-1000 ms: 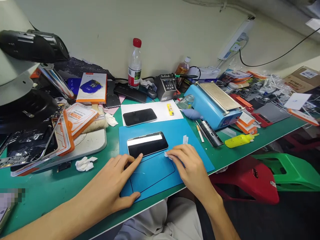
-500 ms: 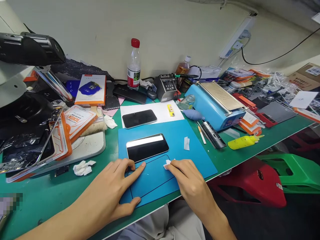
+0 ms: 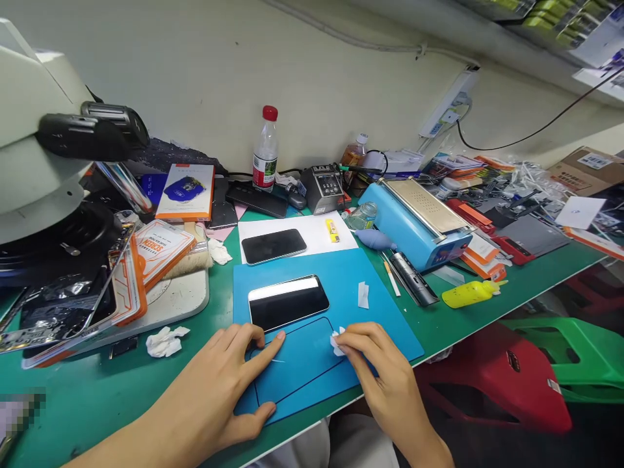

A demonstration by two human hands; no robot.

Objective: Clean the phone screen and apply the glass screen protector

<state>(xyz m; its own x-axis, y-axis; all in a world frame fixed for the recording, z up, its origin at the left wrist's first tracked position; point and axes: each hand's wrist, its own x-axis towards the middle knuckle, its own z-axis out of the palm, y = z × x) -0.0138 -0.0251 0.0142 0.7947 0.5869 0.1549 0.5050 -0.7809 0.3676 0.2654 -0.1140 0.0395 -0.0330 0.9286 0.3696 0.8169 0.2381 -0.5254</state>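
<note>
A clear phone screen glass (image 3: 302,357) with a thin black border lies on the blue mat (image 3: 390,325). My left hand (image 3: 224,374) spans its left end, index fingertip at the upper edge and thumb at the lower edge, holding it on the mat. Between the thumb and fingers of my right hand (image 3: 385,364) is a crumpled white tissue (image 3: 336,341), at the right end of the glass. Just above the glass lies a phone (image 3: 287,302) with a dark, reflective screen. Another dark phone (image 3: 273,246) rests on white paper (image 3: 316,227) behind it.
At left stands a microscope (image 3: 43,156) beside orange-white boxes (image 3: 160,253) and a crumpled tissue (image 3: 166,342). A blue machine (image 3: 409,221), an air blower (image 3: 374,239), a black tool (image 3: 414,279) and a yellow bottle (image 3: 470,294) are at right. Stools (image 3: 497,383) stand below the table edge.
My right hand has moved the tissue slightly right, to the right end of the glass. My left hand stays on the left end. The whole view has shifted as the head camera tilted up.
</note>
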